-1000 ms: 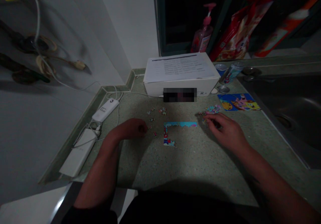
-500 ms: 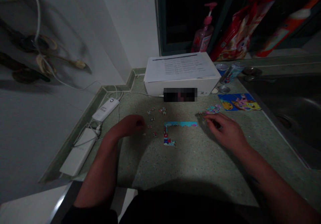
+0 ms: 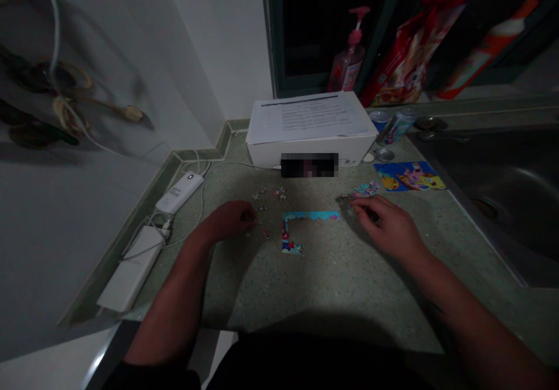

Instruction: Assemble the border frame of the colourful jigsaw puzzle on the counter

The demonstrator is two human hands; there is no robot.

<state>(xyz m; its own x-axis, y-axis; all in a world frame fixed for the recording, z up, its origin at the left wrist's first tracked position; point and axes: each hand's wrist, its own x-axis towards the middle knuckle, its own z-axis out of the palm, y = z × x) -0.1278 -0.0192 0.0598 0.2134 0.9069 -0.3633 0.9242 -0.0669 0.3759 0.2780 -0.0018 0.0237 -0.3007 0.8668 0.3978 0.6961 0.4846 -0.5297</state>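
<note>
Jigsaw puzzle section (image 3: 310, 216): one, L-shaped, long arm lying crosswise, its end just left of the right hand (image 3: 388, 224), well apart from the left hand (image 3: 229, 220). Right fingers (image 3: 356, 204) curved and spread, resting at a heap of loose pieces (image 3: 367, 189). Left hand half-curled, just beside scattered pieces (image 3: 262, 208), about a dozen, too small for an exact count. Any piece held: impossible to tell for either hand. Farther out, one picture card (image 3: 409, 176) at right, one white box (image 3: 266, 154) at top centre, one steel sink (image 3: 480, 204) at far right.
</note>
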